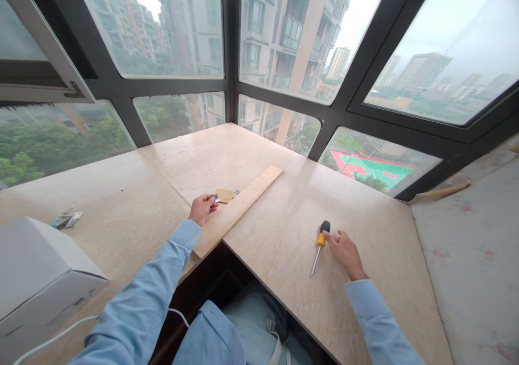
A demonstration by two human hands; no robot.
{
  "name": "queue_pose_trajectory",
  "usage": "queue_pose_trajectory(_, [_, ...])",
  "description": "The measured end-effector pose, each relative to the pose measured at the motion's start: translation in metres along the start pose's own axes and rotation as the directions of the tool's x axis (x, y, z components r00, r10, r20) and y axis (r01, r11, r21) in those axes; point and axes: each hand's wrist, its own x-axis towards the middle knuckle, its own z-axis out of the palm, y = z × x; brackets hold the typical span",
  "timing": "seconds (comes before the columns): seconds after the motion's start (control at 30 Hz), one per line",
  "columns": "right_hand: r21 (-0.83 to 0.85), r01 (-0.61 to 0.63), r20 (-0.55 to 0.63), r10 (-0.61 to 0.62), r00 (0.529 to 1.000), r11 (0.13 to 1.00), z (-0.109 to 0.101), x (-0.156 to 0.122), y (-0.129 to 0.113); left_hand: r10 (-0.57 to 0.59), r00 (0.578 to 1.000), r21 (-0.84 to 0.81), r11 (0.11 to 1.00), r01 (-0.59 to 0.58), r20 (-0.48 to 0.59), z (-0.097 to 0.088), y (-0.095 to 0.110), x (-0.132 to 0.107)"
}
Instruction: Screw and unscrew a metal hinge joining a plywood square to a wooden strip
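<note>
My left hand [204, 209] is closed, pinching a small metal piece [216, 198] over the left side of a long wooden board [239, 208]. Whether this piece is a hinge or a bracket I cannot tell. Just beyond it a small light-brown wooden piece [225, 196] lies against the board, with small metal parts [237, 193] at its right end. On the right, a screwdriver [320, 241] with a black and yellow handle lies on the tabletop. My right hand [344, 251] is beside its handle, fingers apart, the fingertips at or touching the yellow part.
A white box [44, 284] stands at the left, with several metal parts [67, 219] behind it. A white cable [57, 335] runs below the box. The pale countertop [279, 246] has a cut-out at my lap. Windows border its back; a papered wall [466, 246] borders its right.
</note>
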Motion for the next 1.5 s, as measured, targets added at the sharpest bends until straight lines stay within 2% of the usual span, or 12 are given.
queue_pose_trajectory(0.13, [-0.049,-0.019,0.076,0.023,0.997,0.999,-0.004,0.004,-0.015,-0.154,0.988,-0.164,0.974,0.156,0.024,0.002,-0.002,0.003])
queue_pose_trajectory(0.2, [-0.03,-0.009,0.092,0.012,0.996,1.0,-0.005,0.004,-0.023,-0.191,0.981,-0.187,0.963,0.192,0.028,0.001,-0.004,0.004])
queue_pose_trajectory(0.33, [0.157,-0.057,0.081,0.044,0.996,0.986,-0.006,0.005,-0.038,-0.056,0.998,-0.059,0.997,0.055,-0.002,-0.004,-0.01,0.009])
queue_pose_trajectory(0.5, [0.395,-0.099,0.172,0.033,0.985,0.913,-0.005,0.005,-0.069,0.094,0.996,0.292,0.952,-0.088,-0.004,-0.014,-0.016,0.018])
queue_pose_trajectory(0.63, [0.599,-0.076,0.238,-0.087,0.967,0.797,0.002,0.006,-0.123,0.172,0.984,0.44,0.881,-0.172,0.039,-0.019,-0.016,0.02])
queue_pose_trajectory(0.73, [0.762,-0.123,0.296,-0.173,0.94,0.636,0.012,0.009,-0.183,0.191,0.978,0.535,0.82,-0.205,0.082,-0.021,-0.016,0.019])
queue_pose_trajectory(0.77, [0.77,-0.125,0.308,-0.192,0.932,0.626,0.018,0.011,-0.204,0.188,0.978,0.56,0.802,-0.207,0.093,-0.021,-0.016,0.018])
queue_pose_trajectory(0.9, [0.674,-0.091,0.388,-0.247,0.888,0.733,0.054,0.022,-0.282,0.185,0.975,0.646,0.731,-0.221,0.124,-0.024,-0.017,0.012])
queue_pose_trajectory(1.03, [0.53,-0.065,0.44,-0.209,0.873,0.845,0.1,0.036,-0.329,0.205,0.964,0.679,0.685,-0.265,0.169,-0.025,-0.017,0.005])
queue_pose_trajectory(1.2, [0.318,0.055,0.423,-0.193,0.885,0.946,0.135,0.05,-0.349,0.261,0.949,0.713,0.631,-0.306,0.177,-0.022,-0.018,-0.002])
queue_pose_trajectory(1.33, [0.163,0.142,0.436,-0.201,0.877,0.976,0.142,0.058,-0.357,0.325,0.93,0.769,0.546,-0.334,0.173,-0.017,-0.017,-0.006])
queue_pose_trajectory(1.5, [0.017,0.269,0.39,-0.254,0.885,0.963,0.144,0.057,-0.362,0.301,0.937,0.808,0.498,-0.314,0.179,-0.013,-0.016,-0.009])
